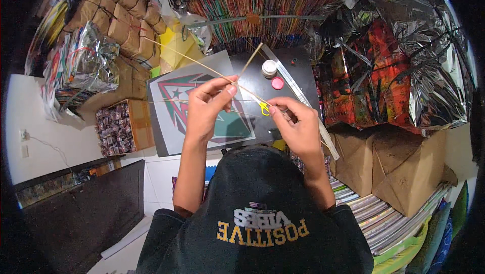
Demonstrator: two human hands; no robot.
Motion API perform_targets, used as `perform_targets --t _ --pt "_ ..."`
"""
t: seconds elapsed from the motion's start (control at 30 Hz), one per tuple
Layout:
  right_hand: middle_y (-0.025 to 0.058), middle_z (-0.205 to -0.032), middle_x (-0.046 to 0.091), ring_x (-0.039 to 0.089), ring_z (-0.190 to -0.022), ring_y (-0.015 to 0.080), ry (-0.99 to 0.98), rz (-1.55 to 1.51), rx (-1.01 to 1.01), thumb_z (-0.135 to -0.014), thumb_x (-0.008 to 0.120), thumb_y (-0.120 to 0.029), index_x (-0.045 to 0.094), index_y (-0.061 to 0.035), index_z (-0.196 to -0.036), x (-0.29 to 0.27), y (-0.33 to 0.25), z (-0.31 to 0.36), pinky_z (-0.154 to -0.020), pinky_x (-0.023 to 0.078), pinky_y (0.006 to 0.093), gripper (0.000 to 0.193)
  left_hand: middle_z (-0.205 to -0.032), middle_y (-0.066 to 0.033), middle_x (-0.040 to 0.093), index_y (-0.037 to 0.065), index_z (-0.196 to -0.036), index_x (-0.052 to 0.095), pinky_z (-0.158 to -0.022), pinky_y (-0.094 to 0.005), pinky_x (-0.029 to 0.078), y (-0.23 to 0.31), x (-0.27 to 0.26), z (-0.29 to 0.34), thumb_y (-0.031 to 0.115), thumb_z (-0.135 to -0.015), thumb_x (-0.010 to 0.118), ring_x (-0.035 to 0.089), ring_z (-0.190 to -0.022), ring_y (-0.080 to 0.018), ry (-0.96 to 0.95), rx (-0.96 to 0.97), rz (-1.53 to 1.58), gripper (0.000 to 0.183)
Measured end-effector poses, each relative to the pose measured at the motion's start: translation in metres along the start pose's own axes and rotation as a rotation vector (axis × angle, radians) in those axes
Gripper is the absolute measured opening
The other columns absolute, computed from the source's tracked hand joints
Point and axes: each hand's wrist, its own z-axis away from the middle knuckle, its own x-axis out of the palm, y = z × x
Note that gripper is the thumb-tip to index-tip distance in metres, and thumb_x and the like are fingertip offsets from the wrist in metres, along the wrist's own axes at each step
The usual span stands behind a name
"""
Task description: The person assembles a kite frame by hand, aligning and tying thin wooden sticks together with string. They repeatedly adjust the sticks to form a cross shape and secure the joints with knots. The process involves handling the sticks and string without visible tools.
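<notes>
A long thin wooden stick (187,59) slants in front of me, from upper left down to my right hand. It crosses a second thin stick (250,62) that points up and to the right. My left hand (208,104) pinches both sticks at the crossing. My right hand (299,126) is closed in a pinch on the lower end of the long stick. Underneath lies a translucent sheet (169,140) with a green and red star design. Yellow-handled scissors (264,108) rest beside my right fingertips. A fine strand or stick runs sideways near my left hand; its kind is unclear.
On the dark table (298,61) stand a white-lidded jar (269,68) and a pink round lid (277,83). A clear ruler (290,82) lies along the right. Stacked colourful bundles (247,6), brown wrapped packs (124,29), shiny plastic-wrapped bundles (366,77) and a carton (139,122) surround the table.
</notes>
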Motion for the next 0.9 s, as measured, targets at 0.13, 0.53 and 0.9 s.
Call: perform_targets --t 0.13,0.53,0.9 --pt "0.0135 -0.090 0.072 0.066 -0.074 0.0173 0.005 0.020 0.009 -0.091 0.068 -0.011 0.071 -0.0014 -0.104 0.000 -0.003 0.000 -0.064 0.049 0.0290 0.017 -0.082 -0.0017 0.066 -0.004 -0.111 0.071 -0.057 -0.0220 0.044 0.001 -0.010 -0.005 0.011 -0.089 0.074 0.054 -0.064 -0.0063 0.043 0.023 0.032 0.027" --pt "0.0135 -0.091 0.073 0.067 -0.078 0.0134 -0.004 -0.110 0.000 -0.090 0.069 -0.008 0.073 0.0011 -0.102 -0.002 -0.007 0.000 -0.069 0.050 0.0277 0.016 -0.082 -0.0006 0.066 0.000 -0.106 0.071 -0.057 -0.0247 0.044 0.004 -0.016 -0.011 0.017 -0.092 0.071 0.053 -0.061 -0.0067 0.080 -0.094 0.118 0.022" --pt "0.0088 -0.089 0.073 0.058 -0.075 0.0059 -0.026 -0.248 0.027 -0.090 0.070 -0.007 0.074 0.0031 -0.102 -0.004 -0.002 -0.001 -0.065 0.046 0.0229 0.017 -0.075 0.0042 0.060 0.003 -0.107 0.070 -0.058 -0.0244 0.041 0.001 -0.021 -0.013 0.020 -0.094 0.068 0.051 -0.062 -0.0062 -0.001 -0.226 0.250 0.021"
